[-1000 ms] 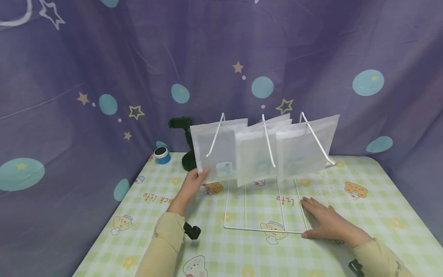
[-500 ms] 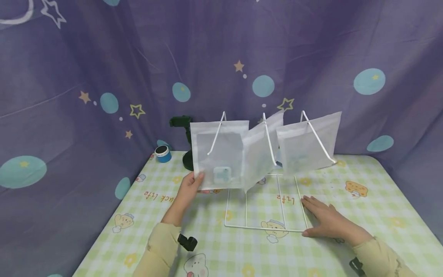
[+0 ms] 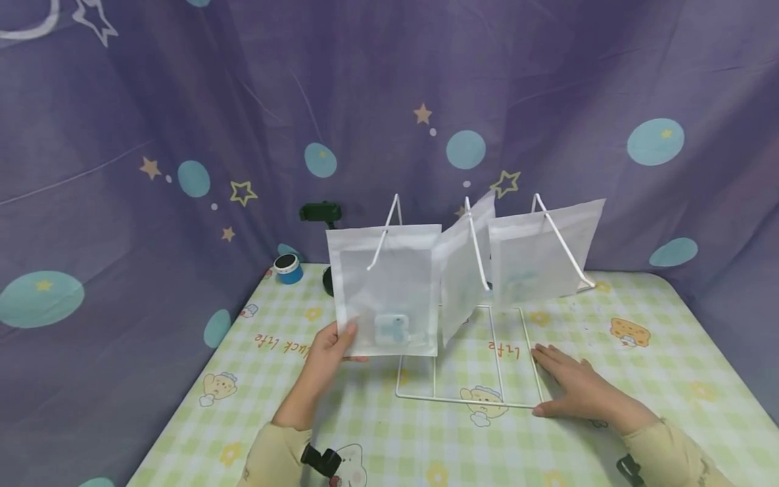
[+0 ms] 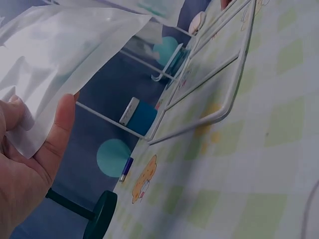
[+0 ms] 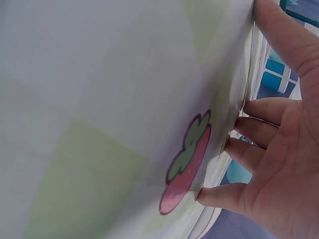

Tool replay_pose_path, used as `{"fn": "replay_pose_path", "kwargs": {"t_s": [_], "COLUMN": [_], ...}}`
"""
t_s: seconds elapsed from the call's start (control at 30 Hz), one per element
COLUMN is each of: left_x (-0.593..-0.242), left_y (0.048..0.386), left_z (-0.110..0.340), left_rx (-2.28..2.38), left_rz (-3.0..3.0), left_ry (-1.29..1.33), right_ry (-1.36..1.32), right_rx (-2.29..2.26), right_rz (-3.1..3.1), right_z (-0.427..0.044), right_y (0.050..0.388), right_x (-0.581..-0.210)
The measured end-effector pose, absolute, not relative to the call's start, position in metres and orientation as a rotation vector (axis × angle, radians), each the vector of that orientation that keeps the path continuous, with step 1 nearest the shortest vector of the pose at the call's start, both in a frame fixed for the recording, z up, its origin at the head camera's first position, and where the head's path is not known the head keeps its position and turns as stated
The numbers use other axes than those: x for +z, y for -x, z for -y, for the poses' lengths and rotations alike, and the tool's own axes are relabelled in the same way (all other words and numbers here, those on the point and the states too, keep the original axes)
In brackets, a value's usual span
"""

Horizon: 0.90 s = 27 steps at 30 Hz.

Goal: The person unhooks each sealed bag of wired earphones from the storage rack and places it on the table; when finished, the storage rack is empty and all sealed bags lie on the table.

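A white wire rack [image 3: 468,402] stands on the table, with several translucent white bags on its sloping prongs. My left hand [image 3: 325,355] pinches the lower left corner of the left bag [image 3: 389,291] between thumb and fingers; the left wrist view shows this grip on the bag's corner [image 4: 37,127]. That bag hangs from the left prong and faces me, a pale blue print low on it. The middle bag [image 3: 465,270] is turned at an angle, and the right bag [image 3: 541,257] hangs tilted. My right hand [image 3: 575,382] rests with spread, straight fingers at the base's right edge.
A blue jar [image 3: 289,272] with a dark top stands at the table's back left. Beside it is a dark green stand [image 3: 320,212], partly behind the left bag. A purple patterned curtain [image 3: 389,88] hangs behind the checked tablecloth [image 3: 669,392].
The left bag has come nearer and lower along its prong, drawn by my left hand. The middle bag has swung to a sharper angle. My right hand has stayed in place.
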State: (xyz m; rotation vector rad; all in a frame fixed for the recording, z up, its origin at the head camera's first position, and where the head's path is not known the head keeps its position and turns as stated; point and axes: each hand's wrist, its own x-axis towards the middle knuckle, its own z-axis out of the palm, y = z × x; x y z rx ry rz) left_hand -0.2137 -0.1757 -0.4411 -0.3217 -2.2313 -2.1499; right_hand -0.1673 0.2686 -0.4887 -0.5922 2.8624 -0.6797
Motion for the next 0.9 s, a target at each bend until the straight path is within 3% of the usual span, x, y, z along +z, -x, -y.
{"fn": "replay_pose_path", "kwargs": {"t_s": [0.5, 0.9], "left_x": [-0.434, -0.429], "left_y": [0.172, 0.144], "left_z": [0.181, 0.183], "left_rx": [-2.164, -2.216], "left_rz": [2.233, 2.237], "left_ry": [0.369, 0.231], "right_ry": [0.590, 0.602], "right_rx": [-0.620, -0.596], "right_rz": [-2.894, -2.905], "right_z": [-0.269, -0.268], "right_y": [0.169, 0.168], "right_x": [-0.490, -0.491]}}
